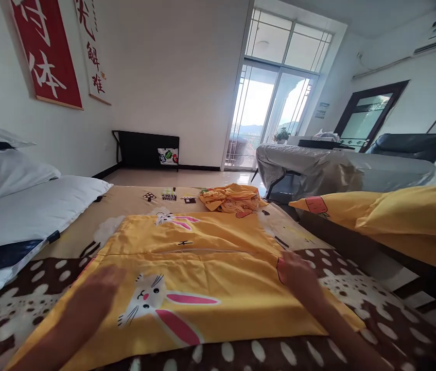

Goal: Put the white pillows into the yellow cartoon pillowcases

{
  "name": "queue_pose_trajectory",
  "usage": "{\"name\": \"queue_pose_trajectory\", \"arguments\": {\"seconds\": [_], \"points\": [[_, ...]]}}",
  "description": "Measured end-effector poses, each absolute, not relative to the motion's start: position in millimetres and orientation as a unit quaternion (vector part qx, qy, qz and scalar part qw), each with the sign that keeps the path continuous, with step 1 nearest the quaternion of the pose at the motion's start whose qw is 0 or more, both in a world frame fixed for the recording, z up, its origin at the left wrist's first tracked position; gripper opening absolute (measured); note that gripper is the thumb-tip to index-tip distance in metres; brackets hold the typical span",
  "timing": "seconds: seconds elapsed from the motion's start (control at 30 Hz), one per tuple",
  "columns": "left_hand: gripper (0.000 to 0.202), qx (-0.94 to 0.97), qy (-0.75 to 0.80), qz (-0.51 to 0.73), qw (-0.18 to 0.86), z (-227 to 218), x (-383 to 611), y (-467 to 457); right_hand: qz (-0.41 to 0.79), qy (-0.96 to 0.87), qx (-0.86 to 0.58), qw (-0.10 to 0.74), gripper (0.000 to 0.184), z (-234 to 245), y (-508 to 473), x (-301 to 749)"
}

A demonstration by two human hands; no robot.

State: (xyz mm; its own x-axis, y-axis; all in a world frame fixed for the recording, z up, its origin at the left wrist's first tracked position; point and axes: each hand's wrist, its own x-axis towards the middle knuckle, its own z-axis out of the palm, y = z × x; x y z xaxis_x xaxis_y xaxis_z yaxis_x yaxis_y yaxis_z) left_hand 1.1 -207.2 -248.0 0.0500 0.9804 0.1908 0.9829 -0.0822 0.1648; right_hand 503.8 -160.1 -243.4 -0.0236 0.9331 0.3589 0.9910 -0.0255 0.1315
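Observation:
A yellow pillowcase [202, 268] with a white rabbit print lies flat on the bed in front of me. My left hand [100, 288] rests on its left edge, smeared by motion, so its fingers do not show clearly. My right hand [297, 273] lies on the pillowcase's right edge, fingers down against the cloth, seemingly flat. A crumpled yellow cloth [233, 198] sits further back on the bed.
White pillows [28, 206] are stacked at the left of the bed [356, 293], which has a brown spotted sheet. A yellow pillow [395, 214] lies on the right. A covered table [337, 170] and a glass balcony door [267, 113] stand beyond.

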Motion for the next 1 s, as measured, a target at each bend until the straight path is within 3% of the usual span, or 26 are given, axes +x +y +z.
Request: {"name": "queue_pose_trajectory", "arguments": {"seconds": [0.13,0.27,0.4,0.5,0.6,0.7,0.83,0.9,1.0], "points": [[0.051,-0.829,-0.551,-0.077,-0.056,-242.6,117.7,-179.8,0.03,-0.852,-0.501,0.151,0.052,-250.6,-150.5,356.8],[0.056,-0.855,-0.504,-0.062,-0.104,-274.7,109.9,-175.3,0.1,-0.881,-0.441,0.137,0.052,-274.9,-149.1,331.4],[0.057,-0.785,-0.614,-0.077,-0.015,-308.7,-5.5,-202.9,0.033,-0.814,-0.571,0.1,0.06,-296.8,-143.3,459.2],[0.05,-0.748,-0.662,-0.03,0.024,-314.9,-71.8,-225.1,-0.031,-0.751,-0.655,0.078,0.054,-310.3,-151.3,569.2],[0.045,-0.727,-0.682,0.015,0.076,-293.4,-70.5,-230.1,-0.13,-0.696,-0.703,0.065,0.049,-308.1,-164.3,608.9],[0.056,-0.742,-0.666,0.015,0.074,-247.1,-11.8,-214.9,-0.158,-0.737,-0.649,0.108,0.044,-287.2,-175.1,560.8],[0.055,-0.837,-0.542,0.001,-0.074,-200.1,85.9,-182.2,0.036,-0.878,-0.468,0.094,0.053,-252.2,-186.4,439.0],[0.056,-0.857,-0.508,0.007,-0.082,-200.6,119.8,-166.9,0.114,-0.926,-0.347,0.094,0.057,-241.5,-191.4,390.5],[0.053,-0.907,-0.415,-0.012,-0.065,-226.2,143.0,-147.1,0.253,-0.938,-0.213,0.1,0.047,-238.5,-198.4,353.9]]}}
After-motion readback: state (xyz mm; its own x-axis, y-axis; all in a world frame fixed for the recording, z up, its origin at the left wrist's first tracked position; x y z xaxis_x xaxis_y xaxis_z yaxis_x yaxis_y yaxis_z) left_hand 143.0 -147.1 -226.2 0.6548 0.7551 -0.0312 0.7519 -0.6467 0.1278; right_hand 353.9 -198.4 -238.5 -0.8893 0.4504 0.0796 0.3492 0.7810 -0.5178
